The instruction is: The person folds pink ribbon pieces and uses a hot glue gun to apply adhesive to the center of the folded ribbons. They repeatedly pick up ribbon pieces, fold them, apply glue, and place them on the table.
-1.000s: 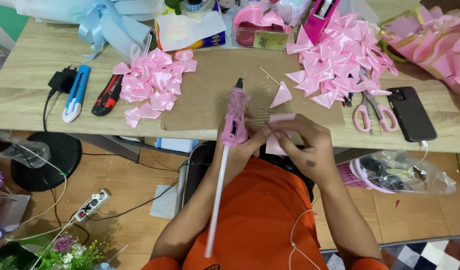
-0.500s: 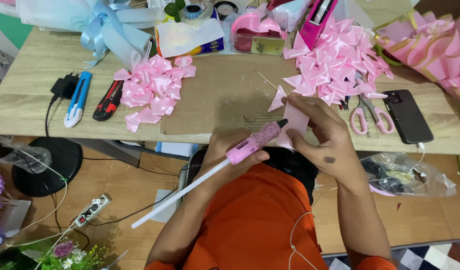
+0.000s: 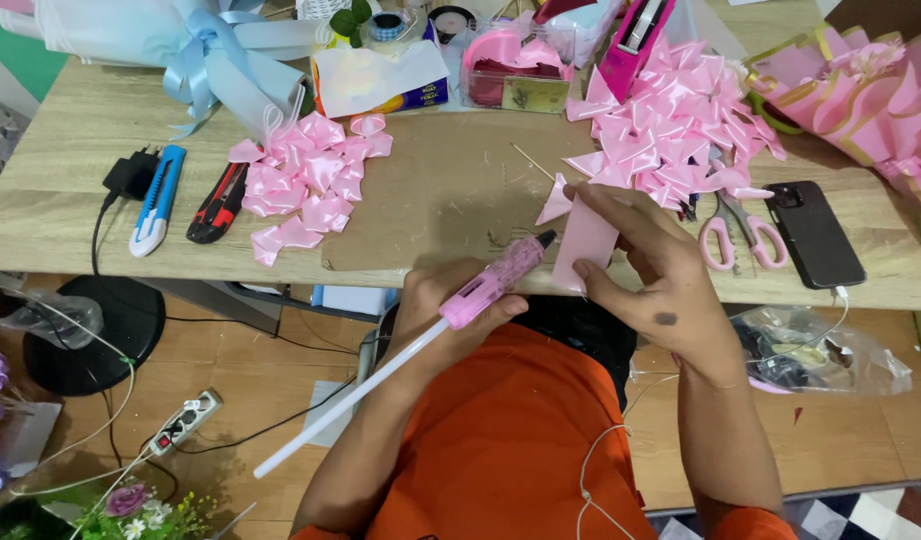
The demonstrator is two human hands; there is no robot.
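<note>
Here, a flat pink ribbon piece (image 3: 586,243) is standing upright at the near edge of the bench (image 3: 71,215), pinched between the thumb and fingers of the right hand (image 3: 649,268), which is closing on it from the right. Just left of it, the dark nozzle of a pink glue gun (image 3: 496,281) is nearly touching the ribbon's left edge; the left hand (image 3: 451,300) is wrapping around the gun's body, gripping it, and a long white glue stick (image 3: 346,400) is sticking out of its back end, slanting down over the orange shirt (image 3: 501,450).

On the brown mat (image 3: 451,190) behind the hands, a heap of folded pink ribbon petals (image 3: 306,185) is lying to the left, and a larger heap (image 3: 681,130) to the right. Pink-handled scissors (image 3: 736,235) are resting just beside the right hand, with a black phone (image 3: 814,233) near them. Further left, a red-and-black cutter (image 3: 218,202), a blue cutter (image 3: 158,200) and a black charger plug (image 3: 131,173) are lying side by side.
</note>
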